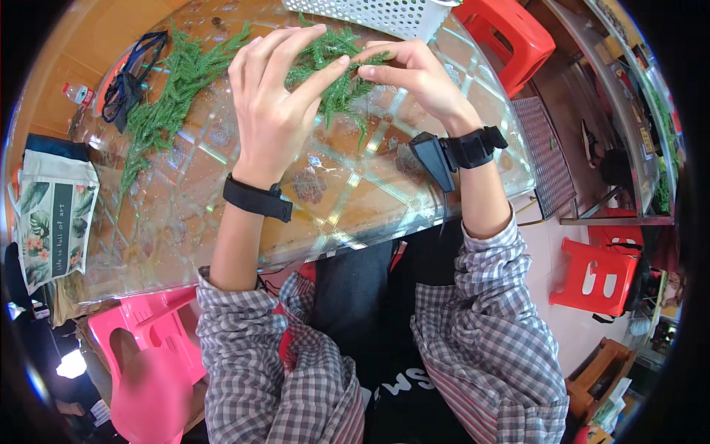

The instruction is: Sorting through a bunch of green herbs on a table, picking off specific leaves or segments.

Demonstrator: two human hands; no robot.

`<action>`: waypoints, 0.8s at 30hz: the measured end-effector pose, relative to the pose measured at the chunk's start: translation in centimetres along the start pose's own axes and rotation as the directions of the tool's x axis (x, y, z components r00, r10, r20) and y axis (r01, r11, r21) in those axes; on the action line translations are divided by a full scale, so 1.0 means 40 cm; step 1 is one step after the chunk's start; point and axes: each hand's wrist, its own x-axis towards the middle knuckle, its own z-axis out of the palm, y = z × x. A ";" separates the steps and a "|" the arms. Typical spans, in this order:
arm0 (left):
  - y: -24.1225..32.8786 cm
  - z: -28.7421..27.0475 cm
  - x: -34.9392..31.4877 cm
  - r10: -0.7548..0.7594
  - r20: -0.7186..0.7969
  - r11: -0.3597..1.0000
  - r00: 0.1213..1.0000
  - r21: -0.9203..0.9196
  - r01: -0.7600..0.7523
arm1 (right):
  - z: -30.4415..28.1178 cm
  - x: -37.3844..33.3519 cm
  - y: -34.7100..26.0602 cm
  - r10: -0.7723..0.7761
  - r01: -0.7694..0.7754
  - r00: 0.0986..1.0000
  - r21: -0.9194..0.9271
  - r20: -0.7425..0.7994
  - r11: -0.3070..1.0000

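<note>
Finding, position: the green bunch of sprigs (342, 96) lies between my two hands, on the far part of the covered table (296, 244). It is to the right of my left hand (270, 111) and to the left of my right hand (425, 78).

Finding, axis: the fronds splay, so no single axis is firm; the main run goes from the far left toward the near right, one slim tip trailing toward my body.

Finding, right hand: narrow, thumb and forefinger brought together on a frond at the bunch's right edge. This is the surer contact of the two.

Finding, left hand: wide, fingers arched over the far left side, the inner digit reaching across the foliage with its tip near the right fingertips. Whether it presses on any stem I cannot tell.

Finding, surroundings: a longer pile of loose sprigs (159, 115) lies left of my left hand, slanting toward the near left. A white perforated basket (403, 16) stands beyond the bunch.
</note>
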 end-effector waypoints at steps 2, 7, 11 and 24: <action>-0.007 -0.005 0.002 0.030 -0.013 0.999 0.999 0.024 -0.030 | 0.005 0.002 0.000 -0.008 0.009 1.000 -0.028 0.014 1.000; -0.015 -0.010 0.002 0.073 -0.045 0.997 0.996 0.020 -0.073 | 0.018 0.002 -0.004 0.007 -0.005 0.999 -0.039 0.033 0.999; -0.015 -0.018 0.004 0.069 -0.043 0.998 0.997 -0.009 -0.070 | 0.033 0.001 -0.014 0.011 -0.011 1.000 -0.031 0.000 0.999; -0.016 -0.016 -0.004 0.021 -0.021 0.996 1.000 -0.087 -0.023 | 0.054 0.007 -0.015 -0.280 0.212 0.957 -0.478 -0.075 0.852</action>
